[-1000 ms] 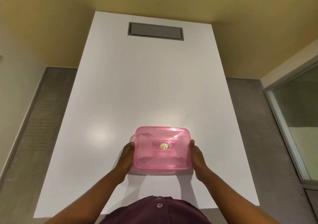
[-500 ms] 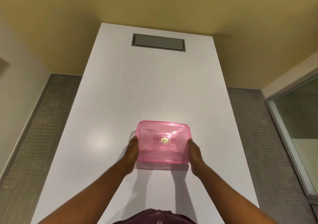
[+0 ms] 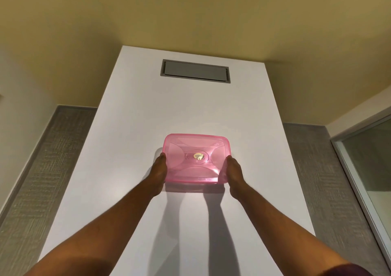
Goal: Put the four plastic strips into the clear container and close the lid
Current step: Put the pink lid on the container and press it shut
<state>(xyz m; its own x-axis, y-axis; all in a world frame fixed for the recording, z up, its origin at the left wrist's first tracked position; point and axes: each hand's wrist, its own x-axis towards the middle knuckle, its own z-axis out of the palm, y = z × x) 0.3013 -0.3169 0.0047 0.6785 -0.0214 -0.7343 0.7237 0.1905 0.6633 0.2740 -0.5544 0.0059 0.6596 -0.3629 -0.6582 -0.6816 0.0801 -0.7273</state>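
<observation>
Two hands clasp the pink box, one on each short end.
Left hand (image 3: 159,173) and right hand (image 3: 233,175) flank the box (image 3: 195,159) at frame centre, its long axis left-right, lid on.

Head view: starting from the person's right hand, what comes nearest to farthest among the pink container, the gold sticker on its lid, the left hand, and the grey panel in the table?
1. Pink container: touching the right hand, just to its left.
2. Gold sticker: at the lid's centre.
3. Left hand: on the container's opposite side.
4. Grey panel: at the table's far end.
</observation>
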